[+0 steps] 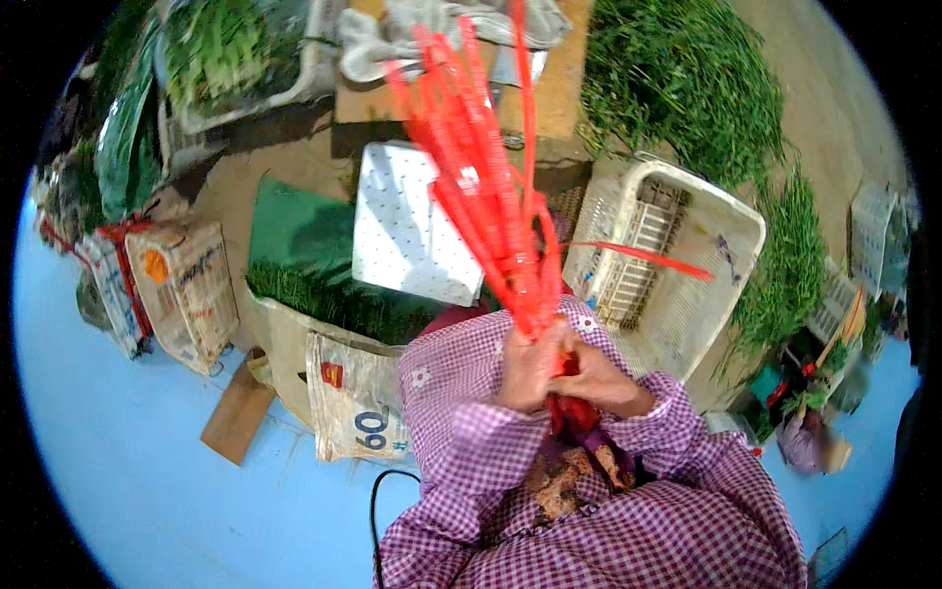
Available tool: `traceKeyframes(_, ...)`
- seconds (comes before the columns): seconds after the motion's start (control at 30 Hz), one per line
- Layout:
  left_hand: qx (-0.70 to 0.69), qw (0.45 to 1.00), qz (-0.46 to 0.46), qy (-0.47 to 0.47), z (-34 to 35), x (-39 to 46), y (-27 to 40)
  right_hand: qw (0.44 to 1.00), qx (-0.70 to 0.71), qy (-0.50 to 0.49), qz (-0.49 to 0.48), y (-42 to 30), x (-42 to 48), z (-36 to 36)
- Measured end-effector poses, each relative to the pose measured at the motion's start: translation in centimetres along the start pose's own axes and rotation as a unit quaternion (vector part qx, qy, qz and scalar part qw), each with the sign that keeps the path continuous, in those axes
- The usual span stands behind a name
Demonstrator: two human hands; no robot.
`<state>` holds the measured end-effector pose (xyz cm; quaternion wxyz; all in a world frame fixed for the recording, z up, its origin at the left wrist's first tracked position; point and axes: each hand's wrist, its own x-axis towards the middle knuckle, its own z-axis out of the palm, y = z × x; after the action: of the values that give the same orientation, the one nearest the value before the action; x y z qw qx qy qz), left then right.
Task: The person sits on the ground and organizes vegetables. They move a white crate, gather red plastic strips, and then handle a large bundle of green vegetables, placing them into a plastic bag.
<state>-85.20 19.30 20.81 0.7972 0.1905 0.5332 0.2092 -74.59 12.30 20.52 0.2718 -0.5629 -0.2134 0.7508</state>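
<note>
A thick bundle of red plastic strips (pixel 478 184) fans upward and away from my lap. My left hand (pixel 531 368) is closed around its gathered lower part. Just beside it, my right hand (pixel 607 379) grips the bundle's lower end, its fingers close against the left ones. One strip (pixel 640 256) sticks out to the right, and another rises past the top of the view. Under the hands more red material (pixel 578 416) shows in front of my checked smock (pixel 471 353); how it joins the bundle is hidden. Motion blurs the hands slightly.
A white perforated board (pixel 405 213) lies over green stalks in a green wrapper (pixel 302 221). Right of my knees is a white plastic basket (pixel 662 331). Heaped greens (pixel 684 88) lie behind it. Grey gloves (pixel 368 51) rest on a wooden board (pixel 559 88). Crates (pixel 184 287) stand left.
</note>
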Motion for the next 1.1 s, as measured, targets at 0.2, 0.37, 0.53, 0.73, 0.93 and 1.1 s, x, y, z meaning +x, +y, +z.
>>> traceKeyframes(0.2,-0.093,0.99,-0.004,-0.111,-3.4,-2.4,2.9,0.998,-0.029,0.053,0.035,-2.1,-0.3,4.5)
traceKeyframes(0.37,-0.016,0.982,0.125,-0.143,-5.3,-2.7,7.7,0.97,-0.145,0.167,-0.105,-4.8,0.8,8.2)
traceKeyframes(0.53,-0.04,0.952,0.146,-0.266,-5.9,-1.2,8.5,0.965,-0.209,0.145,-0.061,-6.9,-0.7,7.6)
traceKeyframes(0.73,0.211,0.944,0.159,-0.199,-9.9,2.8,7.0,0.966,-0.031,0.255,-0.007,-8.7,-2.8,4.0)
traceKeyframes(0.93,0.458,0.877,-0.056,0.134,-19.0,3.6,11.8,0.947,0.023,0.311,0.078,1.1,-5.9,-6.3)
traceKeyframes(1.1,0.471,0.794,0.043,0.382,-31.4,0.9,15.0,0.936,0.082,0.323,0.112,1.1,-5.0,-9.7)
